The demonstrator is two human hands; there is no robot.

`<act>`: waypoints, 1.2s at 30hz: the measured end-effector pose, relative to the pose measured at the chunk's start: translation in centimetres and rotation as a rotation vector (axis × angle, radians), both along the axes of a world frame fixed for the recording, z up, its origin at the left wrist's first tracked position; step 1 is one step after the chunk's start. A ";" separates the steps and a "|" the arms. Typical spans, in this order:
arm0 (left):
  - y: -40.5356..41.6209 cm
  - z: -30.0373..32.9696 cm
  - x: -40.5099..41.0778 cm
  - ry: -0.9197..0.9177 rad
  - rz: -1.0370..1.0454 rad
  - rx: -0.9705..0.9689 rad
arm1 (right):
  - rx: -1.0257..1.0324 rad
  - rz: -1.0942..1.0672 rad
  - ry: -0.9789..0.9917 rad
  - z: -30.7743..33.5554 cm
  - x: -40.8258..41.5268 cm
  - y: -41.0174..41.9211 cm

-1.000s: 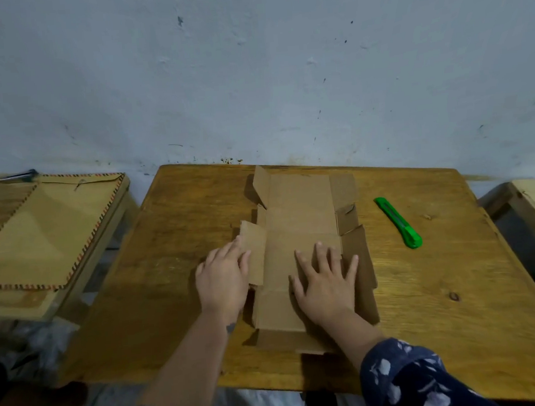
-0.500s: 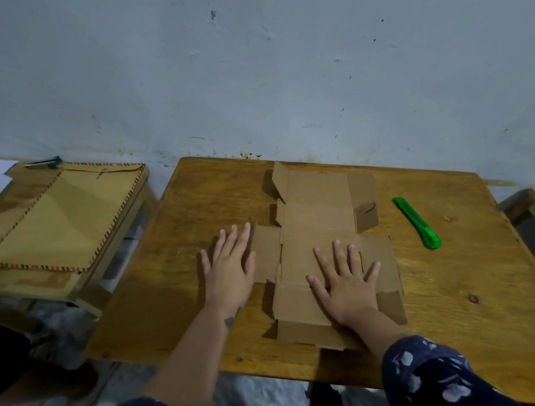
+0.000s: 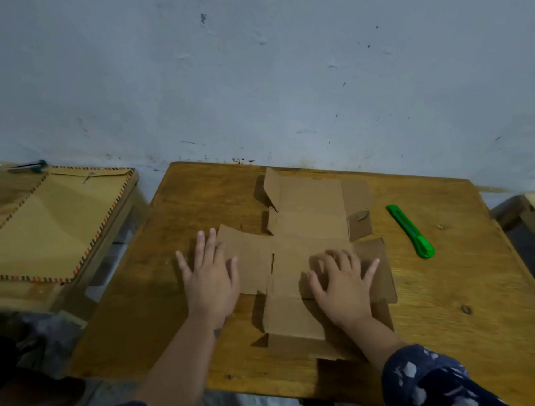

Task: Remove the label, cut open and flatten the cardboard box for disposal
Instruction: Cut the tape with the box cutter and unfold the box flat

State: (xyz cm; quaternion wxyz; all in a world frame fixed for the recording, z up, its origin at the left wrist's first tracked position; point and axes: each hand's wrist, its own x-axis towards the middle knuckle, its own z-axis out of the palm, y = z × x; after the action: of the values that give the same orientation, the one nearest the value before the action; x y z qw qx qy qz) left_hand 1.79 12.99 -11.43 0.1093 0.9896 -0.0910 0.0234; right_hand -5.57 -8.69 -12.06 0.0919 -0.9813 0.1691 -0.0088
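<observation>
So nearest the camera, two forearms in dark floral-print sleeves (image 3: 434,385) reach onto a worn square wooden table (image 3: 459,300). Both palms are flat with fingers spread, gripping nothing: the left hand (image 3: 209,278) sits on the table with its fingers over the left flap, and the right hand (image 3: 342,280) presses on the middle of the brown cardboard box (image 3: 310,231), which is cut open and lying mostly flat at the table's centre, a couple of far flaps sticking up. A bright green plastic utility knife (image 3: 411,231) lies off to the right, apart from the cardboard. Behind it all is a scuffed grey-white wall (image 3: 250,76).
</observation>
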 end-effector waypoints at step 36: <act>-7.2 -3.2 4.4 0.098 -0.175 -0.024 | 0.767 -0.609 -0.256 2.7 15.2 -13.6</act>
State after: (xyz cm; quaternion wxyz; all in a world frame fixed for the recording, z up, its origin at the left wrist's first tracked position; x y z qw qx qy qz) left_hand 6.19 5.82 -14.66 0.1273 0.9764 -0.1711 -0.0336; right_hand 9.68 -22.30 -9.34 0.4588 -0.7742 0.4261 -0.0929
